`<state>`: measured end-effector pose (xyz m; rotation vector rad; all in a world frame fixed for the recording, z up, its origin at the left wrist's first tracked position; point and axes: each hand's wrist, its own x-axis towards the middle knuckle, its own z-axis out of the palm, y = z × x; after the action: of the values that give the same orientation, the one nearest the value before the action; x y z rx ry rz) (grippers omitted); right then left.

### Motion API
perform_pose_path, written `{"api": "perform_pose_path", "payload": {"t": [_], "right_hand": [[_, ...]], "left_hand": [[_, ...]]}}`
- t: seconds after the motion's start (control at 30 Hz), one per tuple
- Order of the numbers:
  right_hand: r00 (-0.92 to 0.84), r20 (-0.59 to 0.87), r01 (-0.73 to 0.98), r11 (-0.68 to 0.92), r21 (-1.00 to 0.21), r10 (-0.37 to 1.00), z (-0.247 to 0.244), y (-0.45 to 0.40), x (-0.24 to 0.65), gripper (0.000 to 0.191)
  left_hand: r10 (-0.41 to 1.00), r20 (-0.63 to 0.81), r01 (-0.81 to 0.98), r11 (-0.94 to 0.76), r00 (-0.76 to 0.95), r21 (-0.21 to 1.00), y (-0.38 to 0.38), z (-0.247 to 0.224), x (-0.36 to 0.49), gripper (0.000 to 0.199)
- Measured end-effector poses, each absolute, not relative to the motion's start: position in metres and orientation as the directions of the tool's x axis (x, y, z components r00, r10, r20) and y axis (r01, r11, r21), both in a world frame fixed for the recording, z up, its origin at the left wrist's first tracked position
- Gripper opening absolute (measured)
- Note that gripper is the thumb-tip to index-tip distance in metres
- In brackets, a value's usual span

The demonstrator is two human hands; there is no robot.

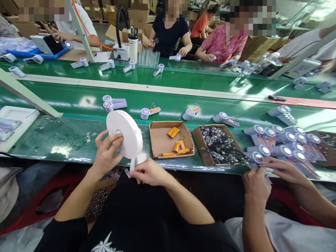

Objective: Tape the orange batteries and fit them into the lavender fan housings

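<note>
A large white roll of tape (128,134) is held upright above the table's front edge. My left hand (107,150) grips it from the left, with a finger in the hole of its core. A loose strip (132,164) hangs from the bottom of the roll. My right hand (151,172) pinches the end of that strip just below the roll. Right of the roll, a shallow cardboard box (160,140) holds several orange wrapped cells (181,146). Beyond it stands a second box (208,159) full of small dark circuit boards (220,140).
Lilac fan housings (145,113) lie spaced along the green conveyor (168,96). More housings (285,150) are grouped at the right, beside a co-worker's hands (257,185). A slanted metal post (28,92) and a white tray (26,120) stand at the left. People sit across the line.
</note>
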<state>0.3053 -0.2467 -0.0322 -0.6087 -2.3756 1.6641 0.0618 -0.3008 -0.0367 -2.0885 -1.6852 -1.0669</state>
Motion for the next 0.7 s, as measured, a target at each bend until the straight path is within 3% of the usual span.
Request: {"api": "perform_pose_path", "payload": {"t": [0.13, 0.23, 0.3, 0.37, 0.43, 0.57, 0.7], "right_hand": [[-0.935, -0.148, 0.309, 0.532, -0.788, 0.324, -0.04, -0.246, 0.311, 0.021], [-0.772, -0.118, 0.55, 0.563, -0.617, 0.625, -0.033, -0.194, 0.345, 0.033], [-0.587, -0.047, 0.748, 0.52, -0.412, 0.808, -0.031, -0.147, 0.37, 0.037], [-0.576, -0.061, 0.801, 0.549, -0.239, 0.815, -0.037, -0.105, 0.387, 0.042], [-0.633, -0.11, 0.772, 0.614, -0.166, 0.766, -0.049, -0.079, 0.396, 0.047], [-0.612, -0.129, 0.788, 0.588, -0.181, 0.78, -0.071, -0.064, 0.397, 0.043], [-0.606, -0.133, 0.783, 0.558, -0.274, 0.784, -0.071, -0.062, 0.401, 0.036]], "left_hand": [[0.786, 0.553, 0.774, -0.16, -0.276, 0.613, -0.299, -0.035, 0.048, 0.077], [0.796, 0.473, 0.672, -0.116, -0.377, 0.731, -0.305, -0.037, 0.035, 0.078], [0.822, 0.436, 0.671, -0.091, -0.366, 0.736, -0.31, -0.04, 0.033, 0.075], [0.868, 0.391, 0.7, -0.073, -0.306, 0.711, -0.311, -0.046, 0.037, 0.073], [0.905, 0.357, 0.738, -0.077, -0.23, 0.67, -0.31, -0.052, 0.044, 0.073], [0.945, 0.315, 0.798, -0.121, -0.089, 0.59, -0.307, -0.059, 0.055, 0.074], [0.954, 0.298, 0.818, -0.15, -0.028, 0.556, -0.307, -0.058, 0.057, 0.071]]}}
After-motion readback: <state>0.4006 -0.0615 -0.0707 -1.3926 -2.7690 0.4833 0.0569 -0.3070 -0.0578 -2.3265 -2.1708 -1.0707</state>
